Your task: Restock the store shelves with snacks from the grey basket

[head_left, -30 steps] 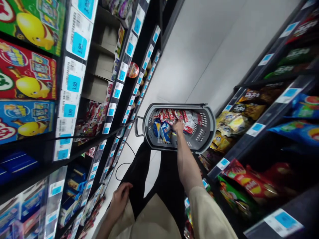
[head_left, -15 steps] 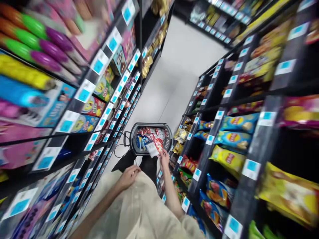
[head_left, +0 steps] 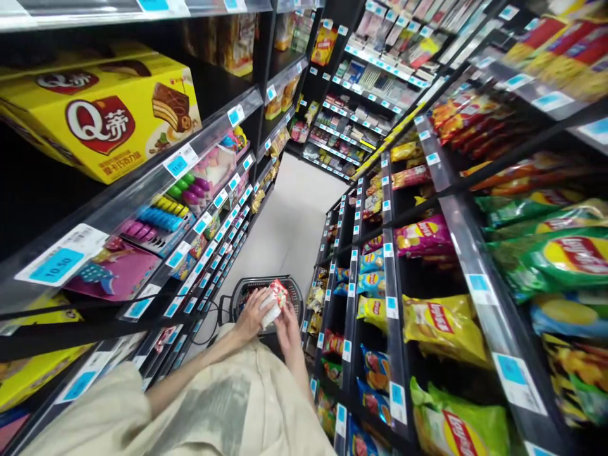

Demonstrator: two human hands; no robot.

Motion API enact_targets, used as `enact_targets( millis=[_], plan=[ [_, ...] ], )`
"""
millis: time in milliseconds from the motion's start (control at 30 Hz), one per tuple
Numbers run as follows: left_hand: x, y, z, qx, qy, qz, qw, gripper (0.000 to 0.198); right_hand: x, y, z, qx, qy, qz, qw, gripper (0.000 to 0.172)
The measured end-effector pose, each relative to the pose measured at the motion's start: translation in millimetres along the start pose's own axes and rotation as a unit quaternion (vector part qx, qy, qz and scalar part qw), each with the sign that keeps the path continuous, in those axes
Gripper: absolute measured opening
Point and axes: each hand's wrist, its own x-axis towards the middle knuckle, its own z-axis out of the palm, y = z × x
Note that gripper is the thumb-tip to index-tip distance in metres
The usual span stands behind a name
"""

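Note:
Between both hands, over the shopping basket (head_left: 297,297), is a small red and white snack packet (head_left: 274,303). My left hand (head_left: 254,310) grips it from the left side, fingers curled over its edge. My right hand (head_left: 287,326) is closed on its lower right side. Below the hands stands the dark grey basket with slotted walls, its handle sticking out at the left. Most of what lies in the basket is hidden by my hands and the packet.
Shelves with price tags rise on both sides. On the left are a yellow cake box (head_left: 109,114) and colourful toys (head_left: 185,190). On the right hang chip bags, among them a yellow one (head_left: 444,326) and a green one (head_left: 565,253). A pale floor (head_left: 299,202) runs between them.
My right hand has lifted the packet up from low over the basket. My left hand has come off my clothes onto the packet. The view has tilted up, showing more shelves.

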Motion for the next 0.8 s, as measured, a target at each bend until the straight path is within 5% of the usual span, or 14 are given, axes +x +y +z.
enact_targets(
  millis=[100,233,333,500,667,800],
  plan=[
    [0.2,7.8,-6.3,-0.246,0.041,-0.165,0.954,0.04,-18.4,1.1,1.8,0.041,-0.005,0.009,0.999,0.039],
    [-8.7,14.8,-6.5,-0.469,0.136,-0.407,0.772,0.049,-22.1,-1.1,-12.1,-0.002,0.058,-0.003,0.998,0.044],
    [-14.5,15.1,-12.3,-0.501,0.16,-0.441,0.727,0.056,-17.3,-7.0,-21.4,-0.039,0.074,0.032,0.996,0.045],
    [-18.3,21.6,-29.2,-0.58,0.159,-0.464,0.651,0.057,-17.7,-19.7,-15.7,-0.078,0.007,0.062,0.995,0.049],
    [-28.1,31.0,-27.5,-0.565,0.056,-0.463,0.681,0.064,-26.4,-13.9,-1.1,-0.16,-0.071,0.076,0.982,0.058],
    [-32.4,29.2,-19.2,-0.459,-0.03,-0.396,0.795,0.073,-31.6,0.0,-4.7,-0.127,0.012,0.03,0.991,0.058]
  ],
)
